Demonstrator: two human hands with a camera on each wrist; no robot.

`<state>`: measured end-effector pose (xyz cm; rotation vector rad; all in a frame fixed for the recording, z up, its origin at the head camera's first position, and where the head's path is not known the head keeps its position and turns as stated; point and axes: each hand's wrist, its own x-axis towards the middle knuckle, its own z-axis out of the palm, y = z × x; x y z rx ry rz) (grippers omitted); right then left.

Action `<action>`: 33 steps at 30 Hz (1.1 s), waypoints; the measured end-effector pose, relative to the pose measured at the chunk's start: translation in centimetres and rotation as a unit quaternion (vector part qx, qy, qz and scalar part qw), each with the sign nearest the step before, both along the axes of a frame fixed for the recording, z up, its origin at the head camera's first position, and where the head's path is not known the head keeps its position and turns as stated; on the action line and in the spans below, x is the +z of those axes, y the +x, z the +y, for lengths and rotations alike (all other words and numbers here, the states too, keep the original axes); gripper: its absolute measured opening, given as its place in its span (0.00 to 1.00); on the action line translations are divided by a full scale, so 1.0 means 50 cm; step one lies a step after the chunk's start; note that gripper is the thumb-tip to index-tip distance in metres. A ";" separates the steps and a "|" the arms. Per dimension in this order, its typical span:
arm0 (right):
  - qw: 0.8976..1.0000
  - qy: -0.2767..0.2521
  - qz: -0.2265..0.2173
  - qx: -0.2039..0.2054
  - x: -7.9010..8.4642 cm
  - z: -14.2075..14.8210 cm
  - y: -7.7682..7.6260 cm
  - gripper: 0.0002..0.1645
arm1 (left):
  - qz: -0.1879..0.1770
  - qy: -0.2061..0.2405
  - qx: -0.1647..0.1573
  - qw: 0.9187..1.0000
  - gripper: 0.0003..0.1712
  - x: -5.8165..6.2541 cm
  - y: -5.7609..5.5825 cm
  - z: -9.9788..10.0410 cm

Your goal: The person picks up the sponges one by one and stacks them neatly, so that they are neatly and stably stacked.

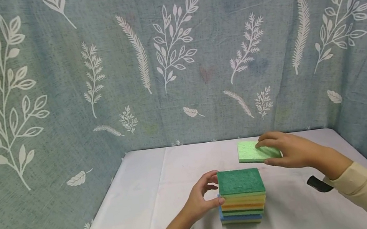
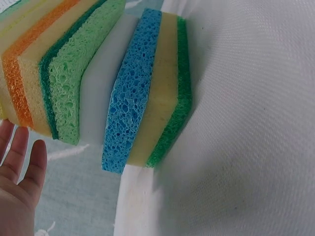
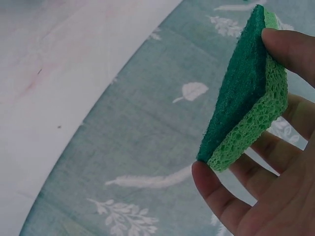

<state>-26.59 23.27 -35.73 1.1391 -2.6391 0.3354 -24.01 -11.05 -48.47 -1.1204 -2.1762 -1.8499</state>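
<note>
A stack of sponges [image 1: 242, 200] stands on the white table, with a dark green scouring face on top. Its layers show yellow, orange, green, white and blue in the left wrist view, where the blue sponge [image 2: 129, 86] juts out slightly. My left hand [image 1: 198, 201] holds the stack's upper left side, thumb at the front corner and fingers toward the back. Behind the stack and to its right, my right hand [image 1: 290, 150] grips a light green sponge [image 1: 252, 151] above the table. This sponge has a dark green scouring side [image 3: 236, 88], pinched between thumb and fingers.
The white table [image 1: 148, 219] carries the stack near its middle front. A blue-grey curtain [image 1: 198, 70] with white leaf prints hangs behind the table and along both sides. Dark wrist devices [image 1: 319, 184] show beside both cream sleeves.
</note>
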 end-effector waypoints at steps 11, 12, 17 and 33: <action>1.000 0.003 0.001 0.017 0.007 -0.013 0.012 0.29 | -0.005 -0.004 0.001 1.000 0.39 0.001 -0.001 0.000; 1.000 0.003 0.002 0.020 0.007 -0.015 0.012 0.29 | -0.005 -0.004 0.002 1.000 0.40 0.000 -0.001 0.000; 0.999 0.004 0.013 0.033 0.010 -0.024 0.013 0.29 | 0.002 -0.003 0.005 1.000 0.40 -0.003 -0.005 -0.001; 0.998 0.012 0.016 0.061 0.015 -0.053 0.040 0.28 | -0.027 -0.015 0.001 1.000 0.39 0.032 0.017 0.002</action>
